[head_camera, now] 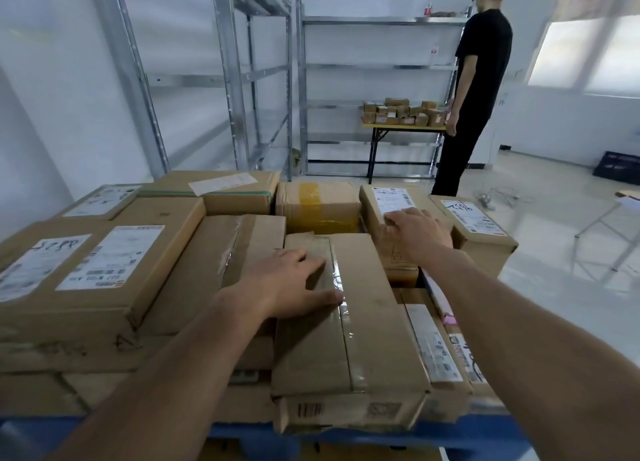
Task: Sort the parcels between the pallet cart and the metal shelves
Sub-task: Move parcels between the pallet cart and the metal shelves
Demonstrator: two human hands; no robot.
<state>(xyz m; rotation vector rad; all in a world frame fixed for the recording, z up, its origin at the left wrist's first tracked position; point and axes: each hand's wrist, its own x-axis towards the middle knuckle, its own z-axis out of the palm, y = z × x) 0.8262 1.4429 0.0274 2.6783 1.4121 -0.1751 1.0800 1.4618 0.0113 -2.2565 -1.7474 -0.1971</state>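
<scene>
Beyond stacked parcels (214, 259), a person (474, 90) blocks the metal shelves (377, 67).

Bright window glare, warped edges

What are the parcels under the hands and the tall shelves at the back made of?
The parcels look like matte brown corrugated cardboard, creased and dented, sealed with glossy clear tape that catches glare. The shelves look like bare silvery metal, perhaps galvanised steel, going by the dull grey sheen.
</scene>
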